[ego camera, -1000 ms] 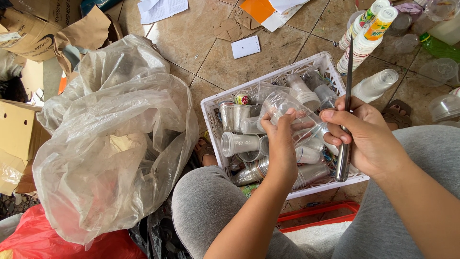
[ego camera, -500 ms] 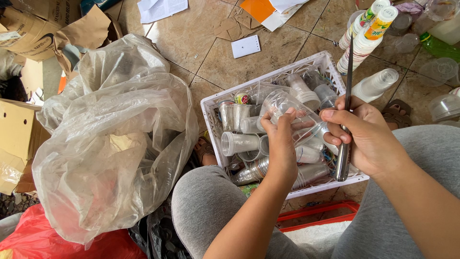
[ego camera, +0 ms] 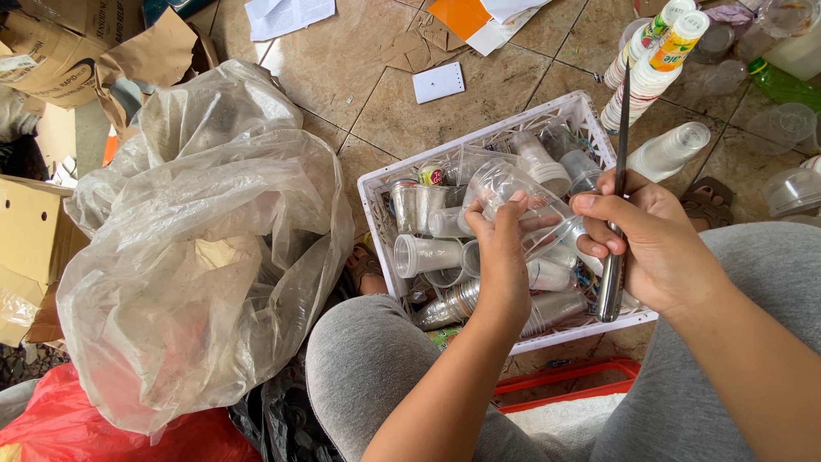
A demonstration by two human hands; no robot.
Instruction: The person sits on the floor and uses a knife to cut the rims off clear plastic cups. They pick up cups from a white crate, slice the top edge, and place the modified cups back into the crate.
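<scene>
Seated on the tiled floor (ego camera: 402,120), knees up, white slotted crate (ego camera: 590,115) just beyond the lap.

Left hand (ego camera: 500,261) holds a clear plastic cup (ego camera: 505,184) over the middle of the crate, fingers (ego camera: 515,205) wrapped around its side wall, thumb side toward the rim. Right hand (ego camera: 654,248) meets the cup from the right, its fingers closed around a long thin knife (ego camera: 617,162), metal handle down in the palm, dark blade pointing away toward the far stacks.

The cup looks very light and thin-walled. Judged soft: the wall should dent under a firm squeeze, and it may be slick if wet. Stiffest places to hold are likely the rolled rim and the base; a grip mid-wall needs light pressure. It should crumple or crack rather than shatter.

The crate is full of similar clear cups lying on their sides, some nested. A large clear plastic bag (ego camera: 197,248) sits left, touching the crate's near-left corner, with a red bag (ego camera: 77,428) under it. Stacked cups (ego camera: 650,68) stand far right, beside a green bottle (ego camera: 782,85). Torn cardboard (ego camera: 128,60) and papers (ego camera: 286,13) lie far left. A red tray (ego camera: 564,385) edge shows between the legs.
</scene>
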